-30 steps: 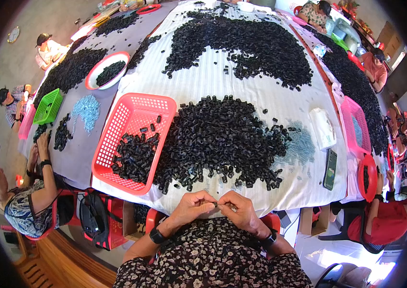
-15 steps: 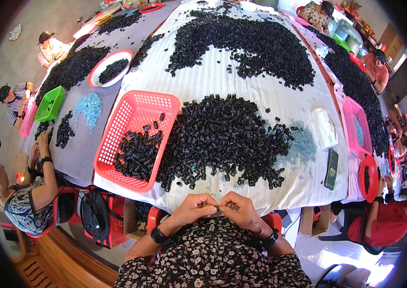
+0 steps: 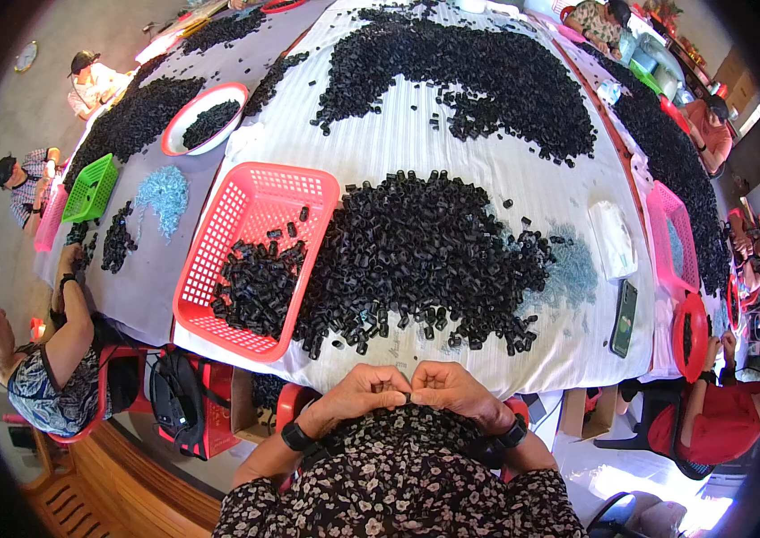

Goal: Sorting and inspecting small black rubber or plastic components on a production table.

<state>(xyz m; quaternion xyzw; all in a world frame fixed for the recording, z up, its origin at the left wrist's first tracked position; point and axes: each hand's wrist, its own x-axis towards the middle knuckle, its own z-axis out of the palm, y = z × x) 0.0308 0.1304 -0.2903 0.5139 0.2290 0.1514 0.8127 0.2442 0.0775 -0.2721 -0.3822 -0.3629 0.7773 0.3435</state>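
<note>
- Left hand point(image 3: 362, 390), one: closed, thumb and forefinger pinched on a small piece.
- Right hand point(image 3: 450, 392), one: closed likewise, fingertips set against the left's.
- Small dark piece point(image 3: 408, 396), one: gripped between both hands, at the near table edge; partly covered by fingers.
- Wristbands point(image 3: 297, 437), two, dark: one worn on each wrist.
- Pile of black pieces point(image 3: 416, 255), one: laid on white cloth point(image 3: 366, 143) just beyond the hands; pieces too many to be counted.
- Red basket point(image 3: 203, 255), one: placed left of the pile, partly filled with black pieces.
- Pale blue heap point(image 3: 570, 269), one: spread at the pile's right.
- White packet point(image 3: 613, 240), one; phone point(image 3: 624, 318), one: both laid farther right.
- Red-rimmed bowl point(image 3: 228, 132), one; green basket point(image 3: 91, 188), one: seen at left.
- Wall clock point(image 3: 26, 56), one: dial too small to be read.
</note>
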